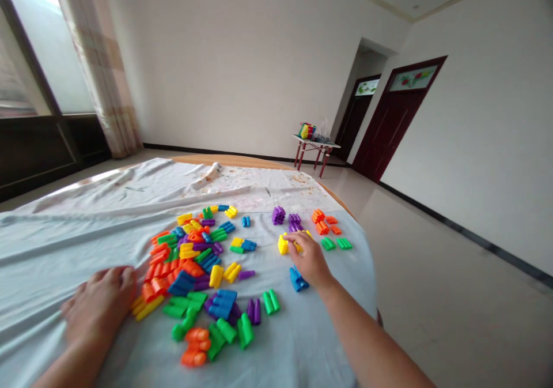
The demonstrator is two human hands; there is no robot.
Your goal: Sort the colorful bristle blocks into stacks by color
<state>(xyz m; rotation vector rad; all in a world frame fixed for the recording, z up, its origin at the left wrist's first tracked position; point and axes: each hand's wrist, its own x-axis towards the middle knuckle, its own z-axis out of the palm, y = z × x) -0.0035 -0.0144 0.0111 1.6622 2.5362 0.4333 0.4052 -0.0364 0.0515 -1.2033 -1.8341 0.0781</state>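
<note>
My right hand [307,260] is over the right side of the table, its thumb and fingers curled at a yellow plastic building block [283,244]. More yellow shows behind its fingers, partly hidden. Just below the hand lie blue blocks [298,279]. My left hand [102,300] rests palm down on the cloth, fingers slightly bent and holding nothing. Beside it, a mixed pile of blocks [185,255] in orange, yellow, green, blue and purple spreads across the cloth.
Single-colour groups stand on the right: purple blocks [279,215], orange blocks [320,222] and green blocks [336,244]. A pale, wrinkled cloth [142,186] covers the round table [224,158]. Farther back, a small table [317,141] carries a colourful bag [307,131].
</note>
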